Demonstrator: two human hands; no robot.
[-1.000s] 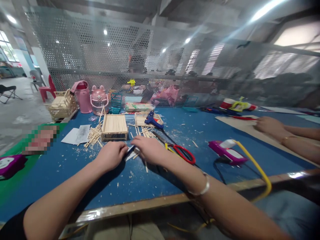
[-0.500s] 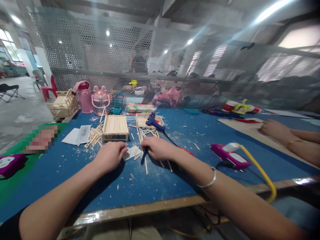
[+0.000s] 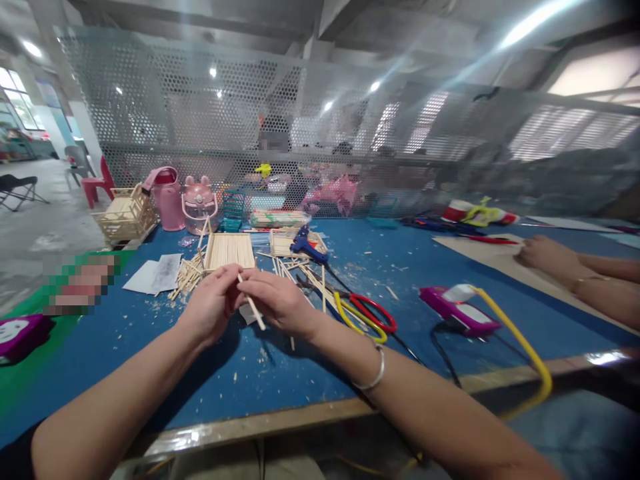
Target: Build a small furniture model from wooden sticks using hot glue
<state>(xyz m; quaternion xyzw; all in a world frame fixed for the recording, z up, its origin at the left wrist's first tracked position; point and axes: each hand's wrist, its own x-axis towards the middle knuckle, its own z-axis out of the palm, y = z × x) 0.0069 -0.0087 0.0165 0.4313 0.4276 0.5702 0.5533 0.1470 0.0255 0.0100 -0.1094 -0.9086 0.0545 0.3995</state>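
Note:
My right hand pinches a thin pale wooden stick, whose near end slants down toward me. My left hand is closed at the stick's far end, its fingertips meeting the right ones and partly hidden. Just beyond the hands stands a slatted wooden stick frame with a flat top. Loose sticks lie in a heap left of it. A small white paper piece lies beneath my hands. Right of my right hand are pliers with one red and one yellow handle.
A blue glue gun rests by a small stick tray. A purple power strip with a yellow cable lies to the right, near another person's hand. Pink bottles stand at the back left, before a perforated screen.
My hands have come together, the right moving left and now holding a stick. The dark blue thing under my right hand is no longer visible. The pliers' handles have come into view.

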